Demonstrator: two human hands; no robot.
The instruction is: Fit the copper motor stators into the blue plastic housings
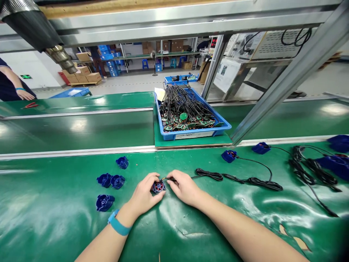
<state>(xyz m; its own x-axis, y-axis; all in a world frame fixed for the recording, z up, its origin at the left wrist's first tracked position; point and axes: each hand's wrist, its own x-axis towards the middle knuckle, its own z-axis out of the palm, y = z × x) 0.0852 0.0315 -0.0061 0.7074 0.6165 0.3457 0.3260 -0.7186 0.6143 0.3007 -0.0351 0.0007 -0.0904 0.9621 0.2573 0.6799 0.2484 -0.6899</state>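
My left hand is closed around a small round blue motor housing with red and dark parts inside, down on the green mat. My right hand pinches a black cable close to where its thin coloured wires enter the housing. From there the cable runs right into a bundled coil. Several bare blue housings sit left of my left hand. To the right, another blue housing has its own cable attached, leading to a bundle on the mat.
A blue tray heaped with cabled circuit boards stands behind my hands. More cabled housings lie at the right. A slanted metal post rises beside the tray, and a black hot-air nozzle hangs upper left. Another person's hand rests near red pliers.
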